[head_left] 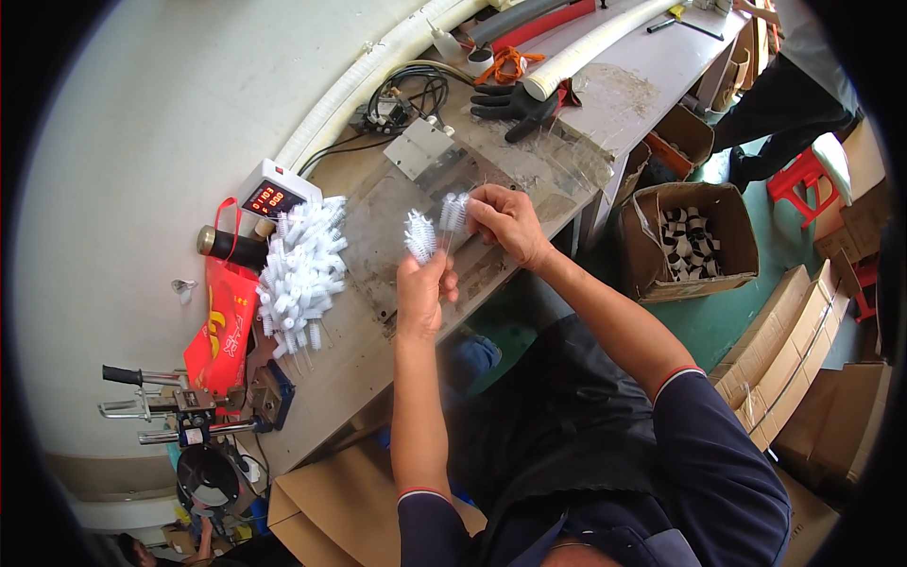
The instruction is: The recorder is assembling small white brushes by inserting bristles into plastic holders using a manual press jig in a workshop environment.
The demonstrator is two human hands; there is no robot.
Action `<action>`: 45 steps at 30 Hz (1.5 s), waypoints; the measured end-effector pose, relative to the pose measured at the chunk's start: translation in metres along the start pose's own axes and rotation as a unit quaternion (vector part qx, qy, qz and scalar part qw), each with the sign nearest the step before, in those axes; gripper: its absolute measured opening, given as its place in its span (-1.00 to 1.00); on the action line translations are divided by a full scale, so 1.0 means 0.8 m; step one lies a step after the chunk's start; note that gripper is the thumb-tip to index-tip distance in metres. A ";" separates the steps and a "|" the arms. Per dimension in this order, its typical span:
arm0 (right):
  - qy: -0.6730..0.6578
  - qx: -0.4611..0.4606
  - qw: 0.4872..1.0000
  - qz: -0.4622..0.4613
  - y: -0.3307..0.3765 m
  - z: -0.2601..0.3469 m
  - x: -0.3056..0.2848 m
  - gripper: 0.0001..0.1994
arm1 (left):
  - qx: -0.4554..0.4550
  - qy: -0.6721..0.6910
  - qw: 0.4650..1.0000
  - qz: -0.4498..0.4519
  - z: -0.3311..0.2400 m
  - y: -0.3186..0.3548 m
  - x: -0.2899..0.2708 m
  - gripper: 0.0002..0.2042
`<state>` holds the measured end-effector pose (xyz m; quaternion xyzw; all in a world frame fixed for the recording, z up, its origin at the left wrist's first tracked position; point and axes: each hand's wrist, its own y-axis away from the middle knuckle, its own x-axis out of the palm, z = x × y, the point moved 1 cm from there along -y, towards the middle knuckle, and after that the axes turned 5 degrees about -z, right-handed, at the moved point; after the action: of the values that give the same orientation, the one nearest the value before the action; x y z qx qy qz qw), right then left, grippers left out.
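Two small white bristle brushes, hand-held over workbench.
Left hand [422, 291] clamped on one white bristle brush [419, 236]; right hand [505, 219] pinching another [453, 212]; white brush pile [300, 272] nearby.

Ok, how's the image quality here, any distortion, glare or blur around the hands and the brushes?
Head view: strong fisheye bending, the workbench edge curves and the corners go black. Light is even and bright, shadows soft. The pale wall washes out toward the left. The left hand and right hand are sharp, each holding a small white brush; the white brush pile reads clearly, with no motion blur.
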<state>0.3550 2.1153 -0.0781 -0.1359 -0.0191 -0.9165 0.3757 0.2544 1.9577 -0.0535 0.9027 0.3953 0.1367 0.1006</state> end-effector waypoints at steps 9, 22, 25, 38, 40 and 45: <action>-0.015 -0.015 1.000 0.014 -0.011 -0.024 0.021 -0.82 | 0.040 -0.001 0.999 0.027 0.015 0.003 -0.020 -0.83; 0.065 -0.024 0.997 0.021 -0.001 -0.009 0.019 -0.76 | 0.252 -0.229 0.891 -0.302 0.019 0.054 -0.134 -0.74; 0.101 -0.032 0.994 0.022 -0.004 -0.014 0.013 -0.77 | 0.257 -0.315 0.773 -0.486 0.007 0.087 -0.238 -0.72; 0.145 -0.049 0.988 0.011 0.003 -0.015 0.026 -0.79 | 0.080 -0.553 0.655 -0.508 0.009 0.125 -0.348 -0.70; 0.142 -0.053 0.988 0.010 -0.002 -0.020 0.019 -0.79 | 0.079 -0.528 0.665 -0.522 0.019 0.139 -0.358 -0.71; 0.164 -0.054 0.985 0.027 0.000 -0.013 0.027 -0.80 | 0.124 -0.370 0.776 -0.495 0.037 0.167 -0.376 -0.75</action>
<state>0.3374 2.0991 -0.0823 -0.0042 0.0957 -0.9156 0.3904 0.1601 1.6436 -0.0929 0.5679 0.7338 -0.3266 0.1798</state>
